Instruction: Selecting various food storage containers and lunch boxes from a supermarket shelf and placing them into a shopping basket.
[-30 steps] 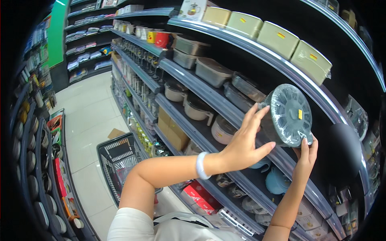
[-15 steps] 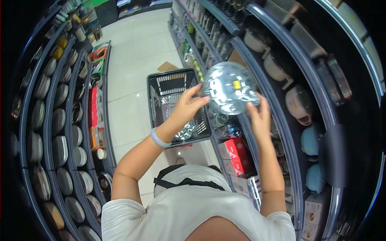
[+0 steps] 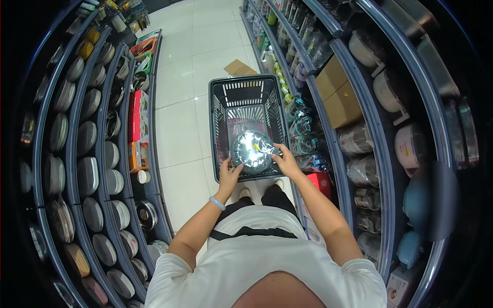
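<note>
Both my hands hold a round, clear, shiny piece, glass or plastic, [image 3: 249, 156] by its rim. It seems to be in clear wrap and bears a small yellow sticker; glare hides whether it is a bowl or a lid. My left hand [image 3: 229, 173], with a pale bracelet on its wrist, grips the left edge. My right hand [image 3: 285, 161] pinches the right edge. Beneath the piece stands a black shopping basket [image 3: 214, 133] with slotted walls. The piece is over the basket's near end and hides part of its inside.
Shelves of plates [image 3: 87, 136] line the left side. On the right, shelves hold pots [image 3: 387, 90], cardboard boxes [image 3: 340, 95] and wrapped kitchenware [image 3: 362, 169]. A flat cardboard piece [image 3: 240, 68] lies beyond the basket. My shoes [image 3: 245, 193] are on the tiled floor [image 3: 179, 128] at its near side.
My hands have carried the round clear piece from beside the right shelf down and left, over the basket. The view has shifted, so my shoes now show.
</note>
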A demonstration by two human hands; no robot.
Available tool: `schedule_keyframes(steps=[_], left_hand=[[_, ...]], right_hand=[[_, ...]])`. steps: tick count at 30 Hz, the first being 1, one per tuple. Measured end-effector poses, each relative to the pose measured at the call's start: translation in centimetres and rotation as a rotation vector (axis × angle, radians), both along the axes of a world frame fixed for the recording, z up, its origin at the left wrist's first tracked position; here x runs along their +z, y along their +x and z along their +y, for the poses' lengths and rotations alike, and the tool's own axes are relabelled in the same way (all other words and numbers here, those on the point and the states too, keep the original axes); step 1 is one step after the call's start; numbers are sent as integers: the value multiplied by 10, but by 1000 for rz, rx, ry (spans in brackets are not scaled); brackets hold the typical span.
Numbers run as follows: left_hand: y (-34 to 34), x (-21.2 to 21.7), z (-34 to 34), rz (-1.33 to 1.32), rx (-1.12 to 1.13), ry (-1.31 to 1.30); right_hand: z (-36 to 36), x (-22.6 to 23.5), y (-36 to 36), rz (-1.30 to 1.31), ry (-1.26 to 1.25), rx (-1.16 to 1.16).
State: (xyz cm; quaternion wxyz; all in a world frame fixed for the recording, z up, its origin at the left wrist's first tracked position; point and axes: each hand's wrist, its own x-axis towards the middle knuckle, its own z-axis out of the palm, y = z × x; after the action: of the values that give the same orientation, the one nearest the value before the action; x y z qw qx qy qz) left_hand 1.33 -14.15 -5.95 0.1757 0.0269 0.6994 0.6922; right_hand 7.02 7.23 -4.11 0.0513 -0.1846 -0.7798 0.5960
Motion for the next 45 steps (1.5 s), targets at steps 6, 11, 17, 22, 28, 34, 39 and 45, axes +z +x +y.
schedule_keyframes(steps=[6, 11, 17, 22, 28, 34, 39, 45], left_hand=[[-2, -12, -11, -171, -89, -126], [-8, -21, -11, -136, -93, -115], [-29, -6, -31, 8, 13, -414], [-55, 31, 2, 387, 48, -259], [-47, 186, 142, 467, -431, 218], [-9, 348, 271, 642, -774, 568], [28, 439, 384, 1508, -439, 429], [44, 462, 466, 1493, -621, 191]], right_hand=[[1, -16, 0, -8, 38, 16], [0, -2, 3, 16, 214, -30], [-16, 8, 7, 109, 379, -159], [16, 90, 48, 207, 482, -372], [65, 249, 129, 312, 587, -563], [109, 394, 194, 482, 881, -785], [181, 456, 247, 401, 1119, -1045], [238, 471, 260, 76, 353, -1123]])
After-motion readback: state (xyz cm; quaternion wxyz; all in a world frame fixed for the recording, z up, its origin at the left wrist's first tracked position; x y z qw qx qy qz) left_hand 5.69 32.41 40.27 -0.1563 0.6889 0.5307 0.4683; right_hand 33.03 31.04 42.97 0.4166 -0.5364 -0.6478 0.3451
